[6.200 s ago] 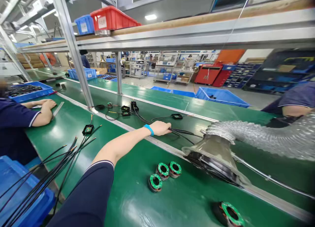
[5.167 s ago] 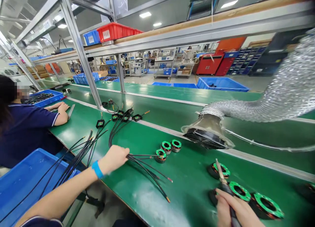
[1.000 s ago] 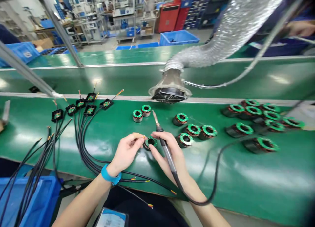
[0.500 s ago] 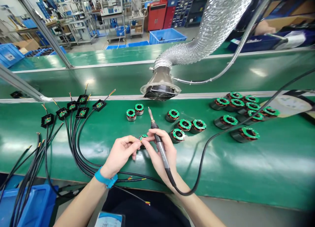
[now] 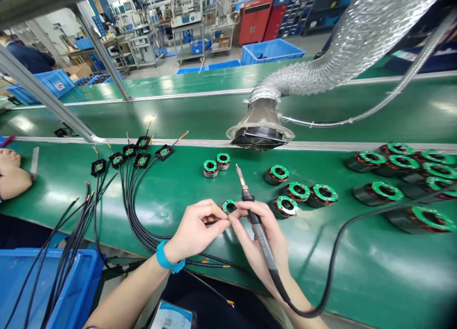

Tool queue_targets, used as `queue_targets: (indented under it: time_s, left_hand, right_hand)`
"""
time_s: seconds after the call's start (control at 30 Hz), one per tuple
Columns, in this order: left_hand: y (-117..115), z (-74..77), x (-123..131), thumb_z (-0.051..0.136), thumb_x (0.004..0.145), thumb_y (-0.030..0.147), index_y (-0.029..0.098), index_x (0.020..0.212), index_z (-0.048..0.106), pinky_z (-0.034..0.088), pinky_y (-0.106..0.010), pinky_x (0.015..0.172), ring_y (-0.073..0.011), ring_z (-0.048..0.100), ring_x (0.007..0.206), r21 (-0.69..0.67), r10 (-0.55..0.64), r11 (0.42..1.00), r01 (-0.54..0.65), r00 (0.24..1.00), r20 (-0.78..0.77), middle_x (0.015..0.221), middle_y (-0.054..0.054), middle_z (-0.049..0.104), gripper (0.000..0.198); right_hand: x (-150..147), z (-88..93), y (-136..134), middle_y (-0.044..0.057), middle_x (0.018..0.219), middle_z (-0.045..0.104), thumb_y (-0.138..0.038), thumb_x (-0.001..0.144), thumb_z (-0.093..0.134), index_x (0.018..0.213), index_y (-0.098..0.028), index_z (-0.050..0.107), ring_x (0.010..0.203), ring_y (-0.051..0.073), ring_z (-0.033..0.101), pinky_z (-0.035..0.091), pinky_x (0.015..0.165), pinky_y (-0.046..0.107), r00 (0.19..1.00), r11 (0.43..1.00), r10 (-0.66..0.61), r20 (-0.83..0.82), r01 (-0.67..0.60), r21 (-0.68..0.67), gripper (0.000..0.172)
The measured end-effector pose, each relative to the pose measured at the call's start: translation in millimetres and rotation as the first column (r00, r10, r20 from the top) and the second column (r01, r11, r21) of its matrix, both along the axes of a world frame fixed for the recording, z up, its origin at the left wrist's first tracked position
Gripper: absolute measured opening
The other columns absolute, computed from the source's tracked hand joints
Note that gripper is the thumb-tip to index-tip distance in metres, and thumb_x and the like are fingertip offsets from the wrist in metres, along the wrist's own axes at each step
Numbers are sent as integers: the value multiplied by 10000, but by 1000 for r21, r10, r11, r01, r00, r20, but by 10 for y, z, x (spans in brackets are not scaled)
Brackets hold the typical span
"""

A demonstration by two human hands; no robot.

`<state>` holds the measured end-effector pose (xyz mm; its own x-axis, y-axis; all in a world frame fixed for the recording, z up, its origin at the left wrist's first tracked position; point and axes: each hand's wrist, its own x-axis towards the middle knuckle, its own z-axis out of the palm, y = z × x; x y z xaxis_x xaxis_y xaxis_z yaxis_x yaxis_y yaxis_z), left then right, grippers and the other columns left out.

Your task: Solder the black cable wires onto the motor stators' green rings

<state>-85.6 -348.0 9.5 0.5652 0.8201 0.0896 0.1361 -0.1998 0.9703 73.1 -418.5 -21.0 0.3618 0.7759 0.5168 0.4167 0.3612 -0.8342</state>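
My right hand (image 5: 266, 229) is closed around a soldering iron (image 5: 262, 241), held like a pen with its bare tip pointing up and away. The right thumb and forefinger meet the fingertips of my left hand (image 5: 200, 226). That hand is pinched on what looks like a thin wire, mostly hidden by the fingers. Just behind the fingertips stands a small stator with a green ring board (image 5: 228, 206), partly covered. Two more small stators (image 5: 210, 168) are farther back. Larger stators (image 5: 285, 206) stand to the right of my right hand.
Black cables (image 5: 134, 214) with small open boxes (image 5: 164, 152) lie on the left. A fume hood (image 5: 262, 129) hangs ahead. More stators (image 5: 380, 193) stand far right. The iron's cord (image 5: 330, 272) loops rightward. A blue bin (image 5: 82, 276) and another person's hand (image 5: 14, 174) are at left.
The view has swung left, so the bench things appear farther right. Another person's hand has come into view at left. My hands keep together, and the soldering iron stays in my right hand.
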Motion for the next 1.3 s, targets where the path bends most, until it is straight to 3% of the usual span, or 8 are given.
queue_targets:
  time_s: [0.17,0.33,0.57,0.67,0.8,0.9,1.03,1.3]
  left_hand:
    - [-135,-7,-30,669,1012,186,150,979,774,496,-273,730,-149,625,800,421,-25,901,107,980,-196,899,-52,667,115]
    - [-243,14,-62,607,1047,194,157,979,769,527,-317,780,-185,644,840,526,-14,832,175,955,-296,906,-71,679,179]
    - [-149,236,-197,789,942,262,199,873,803,526,-260,689,-151,675,726,150,-388,901,408,910,-145,802,-45,733,94]
    - [-121,296,-192,837,899,286,213,852,830,543,-268,692,-162,699,723,15,-444,895,445,894,-60,801,-53,756,87]
    - [-68,235,-158,835,897,268,223,847,841,523,-259,696,-157,674,746,62,-107,992,109,993,-39,806,-47,742,67]
    - [13,105,-116,815,901,279,221,850,836,507,-256,717,-157,651,785,56,155,987,-153,987,-35,839,-42,722,80]
    - [96,-36,-42,812,892,384,178,886,820,436,-240,616,-119,545,664,-150,210,966,-212,977,-35,815,-32,694,206]
    - [229,-16,-55,877,789,529,136,849,810,323,-219,559,-88,414,606,-420,156,893,-164,986,-53,697,-9,620,403]
  right_hand:
    - [129,75,-113,20,1041,627,-140,1016,649,1285,-287,610,913,161,678,568,883,283,985,990,124,121,-115,-75,309]
    - [148,138,-286,30,1088,562,-124,1058,538,1257,-286,591,889,136,647,556,842,244,964,942,261,55,-242,-234,263]
    - [227,240,-400,3,984,606,-217,1033,665,1119,-285,594,870,164,629,560,821,278,868,835,456,-196,-494,-244,131]
    - [206,252,-332,2,974,611,-198,1018,681,1065,-279,610,869,165,634,561,797,279,891,875,430,-147,-451,-176,118]
    - [163,127,-159,1,970,619,-170,993,696,1129,-287,612,889,183,647,563,844,320,997,997,72,28,-71,-38,198]
    - [99,-22,-19,47,1079,619,-292,969,760,1226,-273,596,974,232,655,568,898,386,980,987,-125,153,138,-78,305]
    - [-29,-156,151,111,1147,620,-381,939,792,1280,-244,595,981,307,651,567,832,447,896,951,-174,408,261,-166,417]
    - [186,-171,120,68,1206,597,-111,908,651,1297,-274,558,1071,229,661,568,938,361,959,970,214,186,-185,-159,432]
